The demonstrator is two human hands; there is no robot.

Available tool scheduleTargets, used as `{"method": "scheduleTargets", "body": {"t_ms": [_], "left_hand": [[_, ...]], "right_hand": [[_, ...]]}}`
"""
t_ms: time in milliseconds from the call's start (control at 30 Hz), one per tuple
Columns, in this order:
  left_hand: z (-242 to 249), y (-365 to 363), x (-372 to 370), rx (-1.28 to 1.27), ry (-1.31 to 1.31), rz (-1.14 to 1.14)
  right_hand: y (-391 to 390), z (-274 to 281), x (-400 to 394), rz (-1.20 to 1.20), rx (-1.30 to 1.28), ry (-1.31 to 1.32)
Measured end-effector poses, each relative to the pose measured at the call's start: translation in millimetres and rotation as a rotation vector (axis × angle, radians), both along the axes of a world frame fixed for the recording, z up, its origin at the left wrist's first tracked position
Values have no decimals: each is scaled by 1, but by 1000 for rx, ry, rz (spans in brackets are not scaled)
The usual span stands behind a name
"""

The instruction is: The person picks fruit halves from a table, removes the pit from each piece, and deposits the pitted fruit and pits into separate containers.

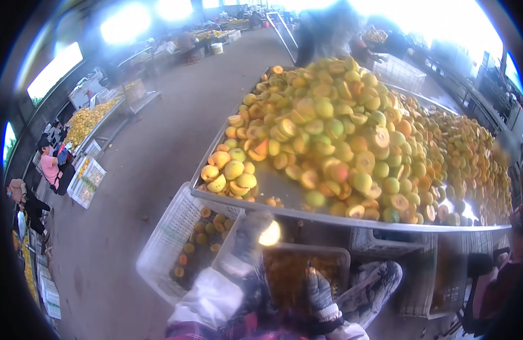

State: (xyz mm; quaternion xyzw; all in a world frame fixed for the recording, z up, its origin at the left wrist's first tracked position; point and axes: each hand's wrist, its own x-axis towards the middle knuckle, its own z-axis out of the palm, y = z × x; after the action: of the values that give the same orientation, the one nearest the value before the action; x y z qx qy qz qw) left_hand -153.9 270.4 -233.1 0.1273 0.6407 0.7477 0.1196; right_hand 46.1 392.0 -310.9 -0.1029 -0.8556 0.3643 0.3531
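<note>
At the left, below the front left corner of the broad, raised-edge metal bench (277,184), a white perforated plastic crate (159,245) is seen, partly filled with orange-yellow fruit pieces (202,238). Just beside it, under the bench's front edge, a bright yellow-orange, roundish piece of fruit (269,234) is held by the grey-gloved left hand (252,229), whose fingers appear blurred but closed on it. The piece is probably light and fairly firm, slippery on any cut face and easily bruised; it is best taken by its skin, around the sides, with light pressure. Farther right, over a grey rectangular tub (332,250) with brownish contents, the grey-gloved right hand (319,289) is held with its fingers curled; whether anything is gripped cannot be told. Above, a heap of green-yellow and orange fruit (346,133), many pieces halved, is spread from the bench's front left corner toward its right edge.
</note>
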Motion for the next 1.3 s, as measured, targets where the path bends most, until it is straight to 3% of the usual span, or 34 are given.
{"method": "scheduleTargets", "body": {"t_ms": [33,67,100,167,200,267,300,367,500,633,733,800,833,867,933,1000,1067,1133,1233,1300], "left_hand": [[30,-16,-16,-125,106,-14],[37,-24,-34,-45,129,55],[45,-30,-50,36,146,124],[66,-50,-84,-728,746,570],[71,-59,-103,-922,800,519],[74,-67,-137,-1093,1091,424],[77,-63,-143,-1088,1088,416],[84,-56,-149,-1452,1046,-88],[-1,-67,-168,-1537,1276,-86],[-2,-68,-167,-1478,1347,-65],[22,-56,-159,-1535,1289,-142],[73,-29,-144,-1477,1020,-76],[91,-16,-137,-1410,1041,-100],[87,-5,-145,-1423,1046,-114],[65,18,-172,-1566,1030,-421],[58,40,-178,-1680,1054,-493],[51,56,-180,-1889,903,-588],[50,67,-184,-1926,842,-598],[47,56,-193,-1802,818,-496],[50,36,-193,-1098,360,-294]], "right_hand": [[-1,-17,2,-87,-206,-247],[-1,-32,5,-176,-412,-501],[4,-43,9,-172,-406,-504],[17,-59,11,-42,-486,-469],[18,-52,5,-47,-482,-471],[14,-29,-7,-211,-641,-886],[16,-48,-4,-219,-642,-890],[25,-101,9,41,-632,-663],[20,-77,9,142,-355,-465],[19,-57,8,118,-290,-434],[18,-79,13,89,-283,-400],[14,-83,13,67,-341,-399],[14,-75,11,99,-398,-424],[14,-72,11,133,-454,-449],[12,-78,9,111,-554,-500],[12,-84,6,85,-648,-548],[11,-85,4,107,-469,-331],[12,-78,4,104,-457,-338],[19,-50,1,123,-484,-392],[17,-45,-1,151,-531,-435]]}}
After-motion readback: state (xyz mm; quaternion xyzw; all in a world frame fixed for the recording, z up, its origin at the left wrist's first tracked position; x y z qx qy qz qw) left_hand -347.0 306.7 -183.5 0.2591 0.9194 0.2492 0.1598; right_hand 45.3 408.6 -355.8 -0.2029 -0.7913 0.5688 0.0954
